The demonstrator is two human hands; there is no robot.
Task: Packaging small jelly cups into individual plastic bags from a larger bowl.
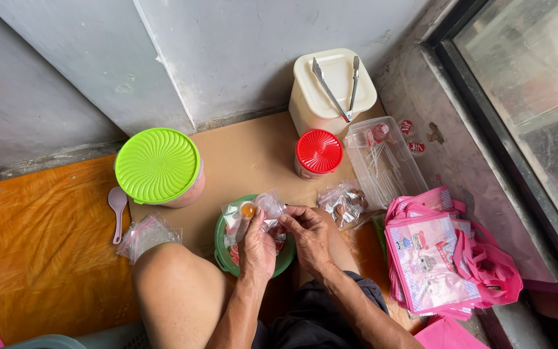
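Note:
I sit on the floor with both hands over a green plate (222, 253). My left hand (258, 249) grips a small clear plastic bag (256, 209) with an orange piece inside. My right hand (309, 236) pinches the same bag at its right edge. More small packets lie on the plate under my hands, mostly hidden.
A green-lidded tub (158, 165) stands at the left, a red-lidded jar (318, 154) behind my hands, a cream bin with tongs (332, 84) at the back. A clear box of sticks (383, 163), pink bags (434, 258), a spoon (117, 208) and loose plastic bags (144, 235) lie around.

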